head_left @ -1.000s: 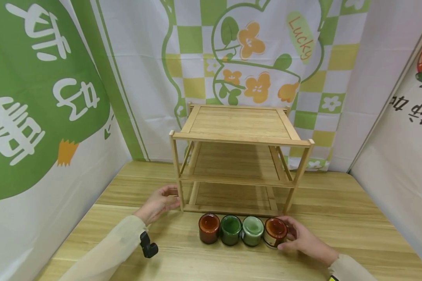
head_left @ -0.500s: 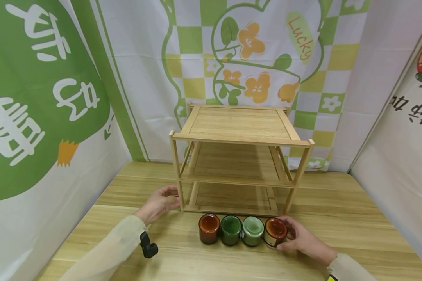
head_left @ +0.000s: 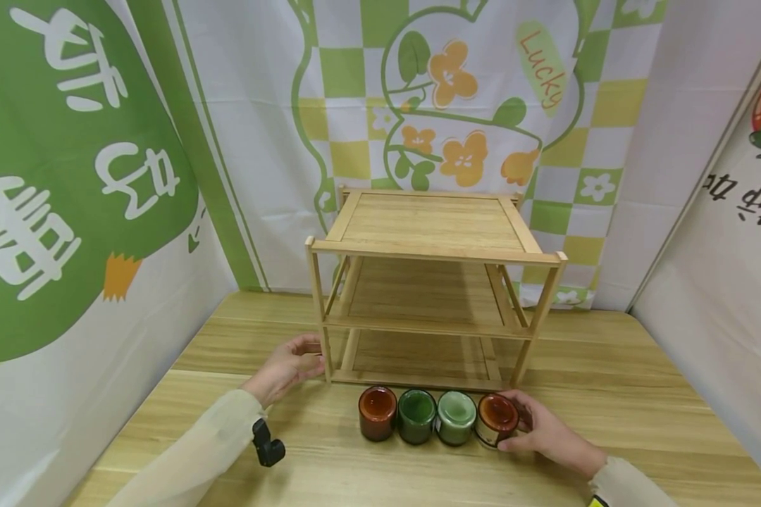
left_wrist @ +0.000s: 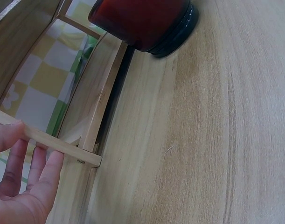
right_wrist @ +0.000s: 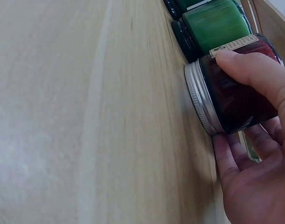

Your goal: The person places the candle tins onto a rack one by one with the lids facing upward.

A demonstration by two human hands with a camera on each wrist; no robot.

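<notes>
A wooden shelf rack point(head_left: 431, 222) stands on the table. My left hand point(head_left: 292, 367) pinches its front left post point(left_wrist: 49, 142), thumb on one side and fingers on the other. Along the rack's front edge, several glass jars stand upside down in a row. From left they are a reddish-brown jar point(head_left: 377, 414), a dark green jar point(head_left: 416, 417), a light green jar point(head_left: 456, 418) and another reddish-brown jar point(head_left: 497, 415). My right hand point(head_left: 548, 433) holds this last jar from its right side. In the right wrist view, the thumb presses by its label, above a silver lid point(right_wrist: 203, 99).
The wood-grain table point(head_left: 368, 479) extends in front of the jars and to both sides. Behind the rack hangs a printed green and white cloth point(head_left: 342, 70), with more cloth along the left and right. A black wrist mount point(head_left: 268, 442) sits on the left sleeve.
</notes>
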